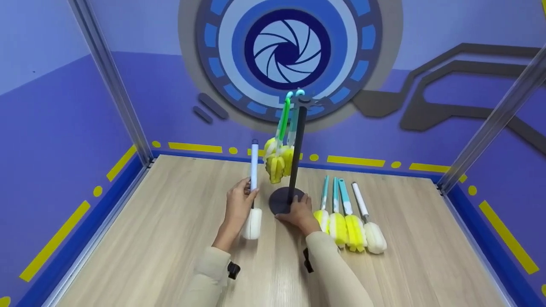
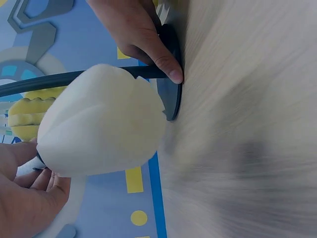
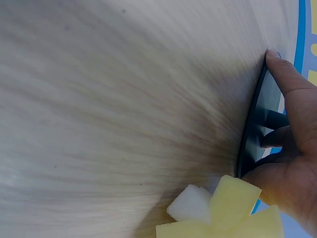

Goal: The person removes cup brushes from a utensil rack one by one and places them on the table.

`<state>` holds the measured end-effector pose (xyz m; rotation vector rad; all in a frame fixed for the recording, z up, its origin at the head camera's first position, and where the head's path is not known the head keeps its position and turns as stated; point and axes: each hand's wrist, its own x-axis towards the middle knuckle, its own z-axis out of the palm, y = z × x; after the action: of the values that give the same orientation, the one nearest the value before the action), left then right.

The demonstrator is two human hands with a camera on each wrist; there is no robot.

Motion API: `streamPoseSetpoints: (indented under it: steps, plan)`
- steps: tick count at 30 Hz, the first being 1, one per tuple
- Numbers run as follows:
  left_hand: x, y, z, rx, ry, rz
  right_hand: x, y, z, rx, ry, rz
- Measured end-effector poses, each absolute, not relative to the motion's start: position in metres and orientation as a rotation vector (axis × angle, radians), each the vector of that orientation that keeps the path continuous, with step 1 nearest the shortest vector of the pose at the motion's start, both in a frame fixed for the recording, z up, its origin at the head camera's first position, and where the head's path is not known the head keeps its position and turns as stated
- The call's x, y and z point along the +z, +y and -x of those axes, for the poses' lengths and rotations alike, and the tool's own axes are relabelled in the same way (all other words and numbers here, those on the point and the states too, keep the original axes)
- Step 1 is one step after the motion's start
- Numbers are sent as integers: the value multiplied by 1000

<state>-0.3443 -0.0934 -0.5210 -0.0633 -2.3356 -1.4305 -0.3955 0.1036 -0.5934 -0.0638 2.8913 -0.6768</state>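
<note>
My left hand (image 1: pixel 241 202) grips a bottle brush by its white handle (image 1: pixel 254 164), held upright with the white sponge head (image 2: pixel 101 121) downward. To its right stands a black rack with an upright pole (image 1: pixel 298 145) and a round base (image 1: pixel 279 200). My right hand (image 1: pixel 302 213) rests on that base with fingers spread near the pole, and the thumb (image 3: pixel 287 74) lies along the front edge. From the top of the rack hang several yellow-and-white sponge brushes (image 1: pixel 277 168) with green and teal handles.
To the right on the wooden table (image 1: pixel 170 238), several brushes lie in a row: yellow-and-white sponge heads (image 1: pixel 338 230) with teal handles, then a white sponge brush (image 1: pixel 375 238) at the end. Blue printed walls (image 1: pixel 162 94) and metal posts (image 1: pixel 108 72) enclose the table.
</note>
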Motion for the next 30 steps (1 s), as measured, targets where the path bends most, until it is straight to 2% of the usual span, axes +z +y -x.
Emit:
streamPoseSetpoints:
  steps: [19,30]
  plan:
    - [-541,-89,358,-1493,-2452,19,-590,104,394,-695,2904,97]
    - [-560,-80,378,-1433,-2561,-75,-592,102,396,-661,2891,76]
